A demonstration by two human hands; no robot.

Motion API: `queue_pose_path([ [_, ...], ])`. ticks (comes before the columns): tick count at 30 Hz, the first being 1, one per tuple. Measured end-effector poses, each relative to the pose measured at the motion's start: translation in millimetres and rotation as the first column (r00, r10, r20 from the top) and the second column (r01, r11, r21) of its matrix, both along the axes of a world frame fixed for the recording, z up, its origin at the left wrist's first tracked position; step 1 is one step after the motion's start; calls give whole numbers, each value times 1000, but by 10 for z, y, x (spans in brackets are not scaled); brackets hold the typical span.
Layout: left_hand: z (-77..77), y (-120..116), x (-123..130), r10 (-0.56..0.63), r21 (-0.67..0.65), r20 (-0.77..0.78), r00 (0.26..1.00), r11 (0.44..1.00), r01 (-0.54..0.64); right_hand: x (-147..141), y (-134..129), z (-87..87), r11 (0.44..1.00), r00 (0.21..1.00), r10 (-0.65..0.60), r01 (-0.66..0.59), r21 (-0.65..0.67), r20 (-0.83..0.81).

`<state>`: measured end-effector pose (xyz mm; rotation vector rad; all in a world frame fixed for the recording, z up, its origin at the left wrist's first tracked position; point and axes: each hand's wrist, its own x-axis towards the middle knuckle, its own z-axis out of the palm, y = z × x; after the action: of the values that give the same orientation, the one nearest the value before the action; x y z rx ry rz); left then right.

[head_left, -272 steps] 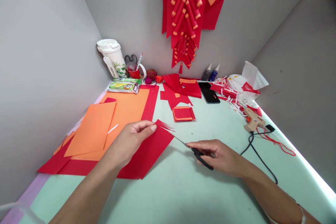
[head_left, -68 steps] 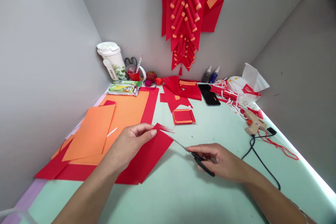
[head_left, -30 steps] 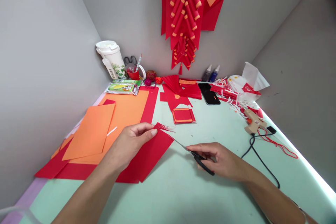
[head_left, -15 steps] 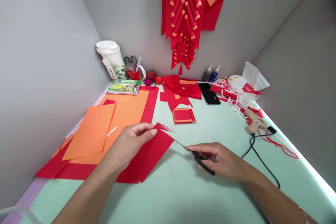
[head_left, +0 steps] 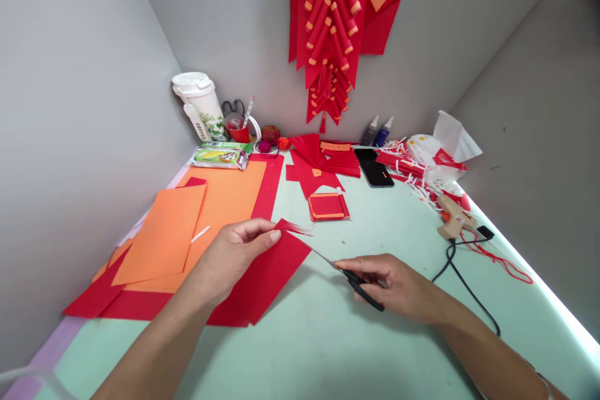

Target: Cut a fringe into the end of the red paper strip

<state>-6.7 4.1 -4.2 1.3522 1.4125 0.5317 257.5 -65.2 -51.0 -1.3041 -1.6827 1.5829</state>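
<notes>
Between thumb and fingers, my left hand (head_left: 246, 247) pinches a red paper sheet (head_left: 276, 275) near its upper corner. Thin fringe strips (head_left: 296, 228) fan out to the right of the fingertips. My right hand (head_left: 387, 284) is closed on black-handled scissors (head_left: 359, 287), whose blades point up and left to the red sheet's right corner. The blades look nearly closed together. Under my left forearm, orange sheets (head_left: 162, 234) lie over larger red paper. A small stack of red and orange pieces (head_left: 328, 206) rests just beyond the fringe.
Behind stand a white cup (head_left: 199, 106), a snack packet (head_left: 220, 155) and a red pen holder (head_left: 239, 132). A phone (head_left: 374, 169), paper shreds (head_left: 417, 178) and a glue gun (head_left: 454, 215) with its black cord are at right. Red paper firecrackers (head_left: 328, 12) hang on the wall.
</notes>
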Motion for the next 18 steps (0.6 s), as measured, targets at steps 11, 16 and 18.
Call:
queue_pose_path([
  [11,80,-19,46,-3,-22,-10,1000,1000,3,-14,11,4,1000,1000,-1,1,-11,10],
  [16,111,-57,125,-12,-53,16,1000,998,13,-37,19,-8,1000,1000,16,-16,-5,-16],
  [18,113,-64,134,-6,-55,28,1000,998,7,-36,18,-13,1000,1000,18,-18,4,-9],
])
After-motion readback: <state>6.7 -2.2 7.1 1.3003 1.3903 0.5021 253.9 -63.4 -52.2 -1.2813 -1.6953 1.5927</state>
